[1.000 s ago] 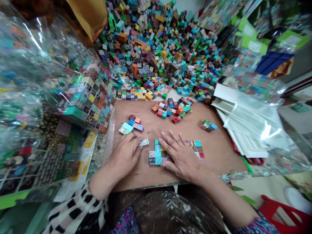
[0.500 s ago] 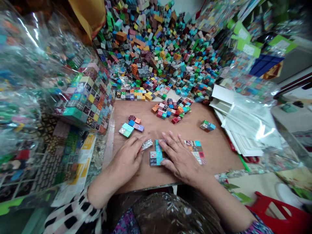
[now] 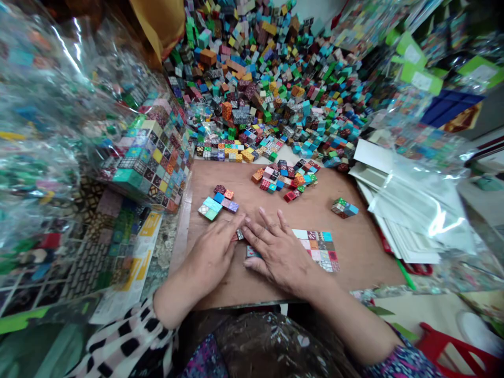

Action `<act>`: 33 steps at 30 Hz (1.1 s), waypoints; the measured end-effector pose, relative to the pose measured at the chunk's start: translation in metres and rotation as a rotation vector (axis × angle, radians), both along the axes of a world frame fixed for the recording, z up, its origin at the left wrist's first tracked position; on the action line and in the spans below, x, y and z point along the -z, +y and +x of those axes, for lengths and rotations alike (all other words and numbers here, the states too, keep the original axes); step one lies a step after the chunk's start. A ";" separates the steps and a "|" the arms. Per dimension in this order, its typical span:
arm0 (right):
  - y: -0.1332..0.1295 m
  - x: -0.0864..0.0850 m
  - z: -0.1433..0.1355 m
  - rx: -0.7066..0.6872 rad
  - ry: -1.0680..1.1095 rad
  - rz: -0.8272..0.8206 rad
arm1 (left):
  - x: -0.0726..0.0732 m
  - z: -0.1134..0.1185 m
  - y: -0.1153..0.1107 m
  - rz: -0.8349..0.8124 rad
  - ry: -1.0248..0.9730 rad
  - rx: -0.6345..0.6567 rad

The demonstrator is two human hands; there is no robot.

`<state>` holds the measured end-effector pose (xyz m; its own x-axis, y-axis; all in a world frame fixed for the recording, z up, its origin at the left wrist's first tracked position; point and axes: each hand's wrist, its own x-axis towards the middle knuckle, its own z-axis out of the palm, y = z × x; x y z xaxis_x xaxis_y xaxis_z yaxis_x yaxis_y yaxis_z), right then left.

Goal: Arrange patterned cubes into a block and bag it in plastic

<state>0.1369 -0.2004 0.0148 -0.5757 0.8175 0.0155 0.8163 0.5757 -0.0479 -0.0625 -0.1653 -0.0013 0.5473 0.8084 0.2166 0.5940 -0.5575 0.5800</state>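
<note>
My left hand [image 3: 210,254] pinches a small patterned block [image 3: 239,235] at the left end of a flat grid of coloured cube blocks [image 3: 318,248]. Most of that block is hidden by my fingers. Over the left part of the grid lies my right hand [image 3: 280,253], palm down with its fingers apart, its index fingertip close to the left hand's fingertips. The grid's right end shows beyond the right hand, with squares of several colours. Just above my left hand sits a small cluster of blue, green and purple blocks [image 3: 212,207].
A loose group of blocks [image 3: 289,179] lies at the back of the brown board [image 3: 366,257], and a small cluster [image 3: 344,208] at its right. Behind is a big heap of blocks [image 3: 271,94]. Plastic bags of blocks [image 3: 43,105] crowd the left; white cards [image 3: 401,220] are stacked right.
My right hand has slid left across the grid, covering its left end. The patterned block now sits between both hands' fingertips. The whole view has shifted slightly.
</note>
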 end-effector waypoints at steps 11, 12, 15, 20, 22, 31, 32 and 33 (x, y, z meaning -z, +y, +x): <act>-0.006 -0.002 0.013 0.115 0.064 0.059 | -0.021 0.002 0.002 -0.008 0.226 -0.042; -0.008 -0.002 0.017 0.144 0.078 0.086 | -0.023 0.004 0.002 -0.005 0.251 -0.049; -0.015 0.000 0.030 0.200 0.112 0.145 | -0.026 0.009 0.004 0.001 0.305 -0.028; -0.023 0.010 0.038 0.262 0.096 0.103 | -0.029 0.008 0.009 0.009 0.326 0.038; -0.024 0.013 0.037 0.259 0.082 0.079 | -0.030 0.007 0.010 0.005 0.330 0.062; -0.023 0.017 0.034 0.242 0.079 0.046 | -0.035 0.014 0.013 -0.023 0.393 0.061; -0.023 0.017 0.034 0.241 0.085 0.045 | -0.035 0.015 0.013 -0.022 0.388 0.075; -0.023 0.017 0.034 0.242 0.092 0.044 | -0.035 0.016 0.013 -0.019 0.384 0.093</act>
